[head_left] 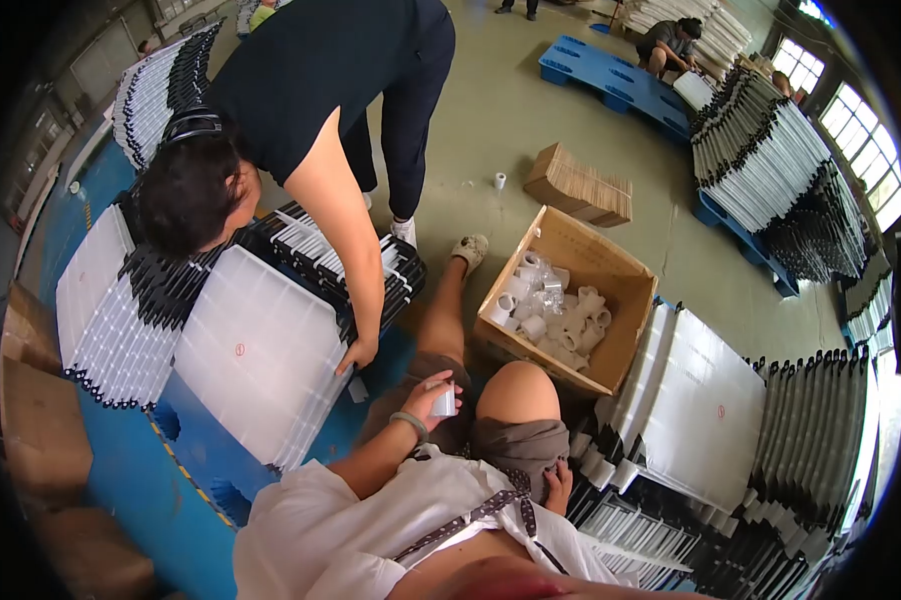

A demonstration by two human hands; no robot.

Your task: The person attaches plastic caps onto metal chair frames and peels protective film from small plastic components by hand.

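Observation:
My left hand, with a band on the wrist, is closed around a small white block-like thing, perhaps a stack of labels; its exact kind is unclear. That hand is above my lap, between my thighs. On the other side, my right hand lies against the leg of my brown shorts, fingers stretched out and partly hidden, with nothing visible in it. Just ahead of my knees stands an open cardboard box holding white plastic pipe fittings and some clear plastic bags.
At left a co-worker bends over a large white panel, one hand at its edge. Stacked white-and-black panels stand close on my right. Flattened cardboard, a white roll and a blue pallet lie ahead.

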